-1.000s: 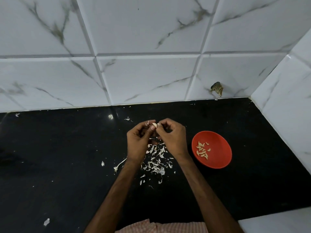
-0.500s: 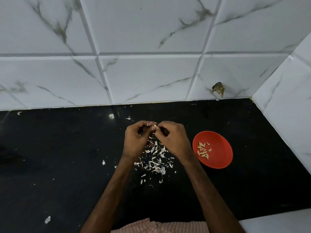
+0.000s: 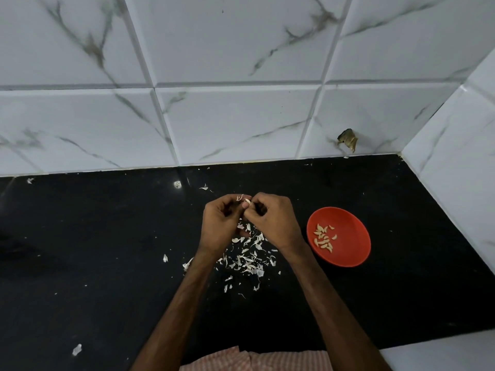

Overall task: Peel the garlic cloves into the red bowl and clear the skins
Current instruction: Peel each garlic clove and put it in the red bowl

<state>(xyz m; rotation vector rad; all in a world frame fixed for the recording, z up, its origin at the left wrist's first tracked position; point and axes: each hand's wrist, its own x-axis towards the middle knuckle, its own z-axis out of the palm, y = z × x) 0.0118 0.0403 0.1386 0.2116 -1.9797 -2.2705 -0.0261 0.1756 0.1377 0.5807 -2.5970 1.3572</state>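
The person works over a black bench [image 3: 107, 263] backed by a marble-look tiled wall [image 3: 241, 116]; both hands meet above the middle of the bench, fingertips together; the left hand [image 3: 221, 226] has its fingers curled, its grip pinching a small pale garlic clove [image 3: 247, 201] at the thumb tip; the right hand [image 3: 276, 223] is curled too, its finger and thumb nipping the same clove from the other side, seemingly picking at the skin; a scrap of skin sticks up just beside the clove

The red bowl [image 3: 351, 236] stands on the bench to the right of the right wrist, near it but apart; it holds a small heap of peeled cloves [image 3: 324, 238], so a good part of the peeling looks done; whether unpeeled cloves wait anywhere cannot be told, since none shows on the bench and the palms hide what they may carry

The clearing step looks untouched; a loose pile of skins [image 3: 249, 261] lies under and between the wrists, with stray flakes flung wider, one far off at the lower left [image 3: 77, 349] and one near the wall [image 3: 205, 187]; as a judgement, the clove in hand must go into the bowl, then all the skins gathered off the bench
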